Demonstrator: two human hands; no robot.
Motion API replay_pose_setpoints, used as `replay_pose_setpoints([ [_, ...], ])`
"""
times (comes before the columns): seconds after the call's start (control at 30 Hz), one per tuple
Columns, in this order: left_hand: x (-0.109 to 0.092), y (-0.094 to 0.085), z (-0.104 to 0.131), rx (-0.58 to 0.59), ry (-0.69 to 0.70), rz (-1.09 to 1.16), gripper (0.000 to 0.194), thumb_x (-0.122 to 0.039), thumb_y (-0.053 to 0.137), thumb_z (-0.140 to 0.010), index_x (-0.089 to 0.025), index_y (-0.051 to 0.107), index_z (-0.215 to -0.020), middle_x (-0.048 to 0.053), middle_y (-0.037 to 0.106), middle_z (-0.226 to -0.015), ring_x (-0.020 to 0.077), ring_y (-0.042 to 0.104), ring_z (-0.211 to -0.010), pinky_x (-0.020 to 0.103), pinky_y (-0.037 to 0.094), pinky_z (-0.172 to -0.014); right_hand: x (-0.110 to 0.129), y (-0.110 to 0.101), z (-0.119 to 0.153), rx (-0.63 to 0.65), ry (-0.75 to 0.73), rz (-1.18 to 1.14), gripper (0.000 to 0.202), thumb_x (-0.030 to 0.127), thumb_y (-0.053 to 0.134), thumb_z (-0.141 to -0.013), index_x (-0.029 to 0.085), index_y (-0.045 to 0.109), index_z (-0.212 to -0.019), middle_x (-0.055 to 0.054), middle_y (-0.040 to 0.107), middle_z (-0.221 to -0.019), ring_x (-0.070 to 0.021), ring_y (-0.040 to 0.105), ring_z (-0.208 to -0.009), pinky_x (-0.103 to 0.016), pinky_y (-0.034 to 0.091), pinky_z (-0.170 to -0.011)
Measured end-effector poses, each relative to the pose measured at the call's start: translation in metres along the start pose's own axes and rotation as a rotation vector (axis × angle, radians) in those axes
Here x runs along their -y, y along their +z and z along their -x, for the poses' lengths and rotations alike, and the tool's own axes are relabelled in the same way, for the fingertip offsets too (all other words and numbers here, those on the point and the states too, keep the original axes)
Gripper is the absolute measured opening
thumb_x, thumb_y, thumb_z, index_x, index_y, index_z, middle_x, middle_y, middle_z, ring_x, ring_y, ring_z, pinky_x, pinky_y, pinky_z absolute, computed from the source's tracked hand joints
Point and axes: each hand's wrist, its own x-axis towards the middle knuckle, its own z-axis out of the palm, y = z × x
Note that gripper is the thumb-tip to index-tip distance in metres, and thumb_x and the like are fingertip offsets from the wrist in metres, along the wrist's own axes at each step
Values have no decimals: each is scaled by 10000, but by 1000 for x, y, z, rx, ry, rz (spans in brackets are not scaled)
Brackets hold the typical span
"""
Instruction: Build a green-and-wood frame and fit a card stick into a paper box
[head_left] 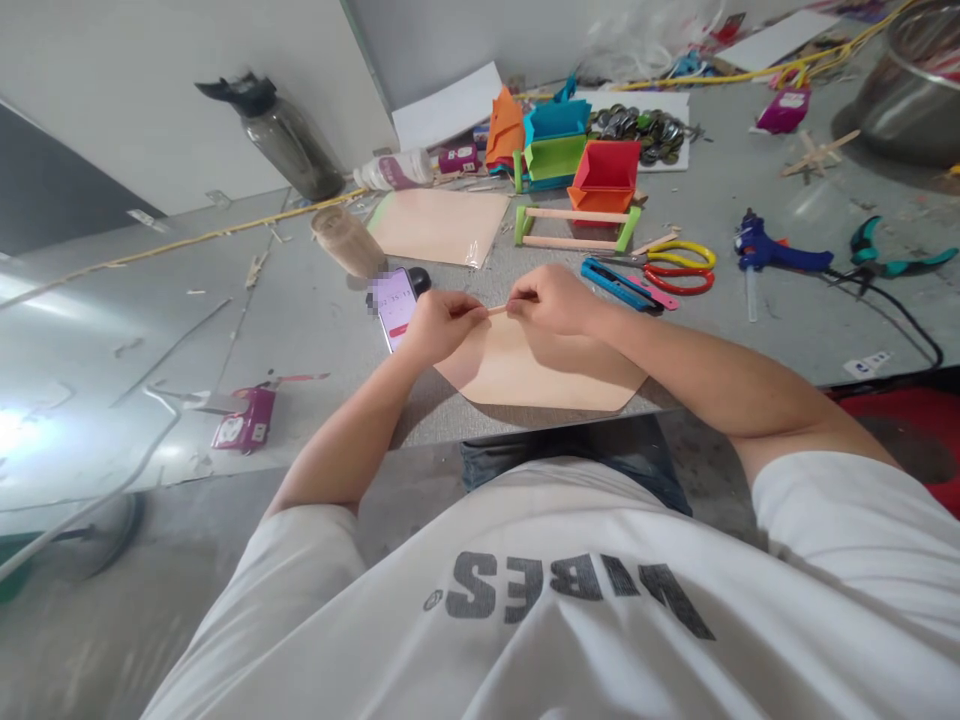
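Between my two hands runs a short, thin wooden stick (497,310), pale in colour. One end is pinched in the fingertips of my left hand (444,322); the other end sits in the pinched fingers of my right hand (553,300). Beneath both hands lies a tan sheet (547,375) with cut corners, near the table's front edge. A phone (396,300) with a lit timer screen lies just left of my left hand. Close to my right hand are a blue utility knife (619,285) and scissors (679,265) with yellow and red handles.
A frame of green ends and wooden sticks (577,228) stands behind my hands, near colored paper boxes (604,175). A jar (346,242), a second tan sheet (442,225) and a dark bottle (289,140) are left. Rightward lie a blue glue gun (784,248) and pliers (892,262).
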Motion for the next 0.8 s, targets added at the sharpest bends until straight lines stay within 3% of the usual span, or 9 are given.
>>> replay_pose_setpoints([
  [0.2,0,-1,-2,27,10,-49,248,-353,770,-938,-182,948,-960,60,860,-853,233,729,-817,355,569,-799,0,-4,0,7,45,-1,156,271,813,-985,191,939,-941,-62,848,-907,-206,663,-836,-379,445,-846],
  [0.33,-1,1,-2,-13,9,-9,234,-348,772,-919,-183,935,-949,71,870,-888,234,730,-839,359,582,-824,0,-15,0,42,37,-3,205,275,765,-1029,175,926,-952,-63,844,-913,-203,668,-852,-371,445,-849],
  [0.53,-3,7,-2,-27,5,28,221,-368,804,-895,-185,925,-924,59,849,-853,214,698,-807,335,579,-791,-5,-31,3,109,109,-41,205,218,742,-986,174,851,-819,-11,718,-740,-175,600,-774,-359,439,-827],
  [0.8,-4,12,-2,68,-40,-6,269,-391,771,-951,-187,881,-816,28,773,-741,199,652,-747,321,493,-708,-22,-16,19,-4,160,-206,156,274,782,-884,194,870,-782,-29,798,-766,-195,675,-776,-339,488,-775],
])
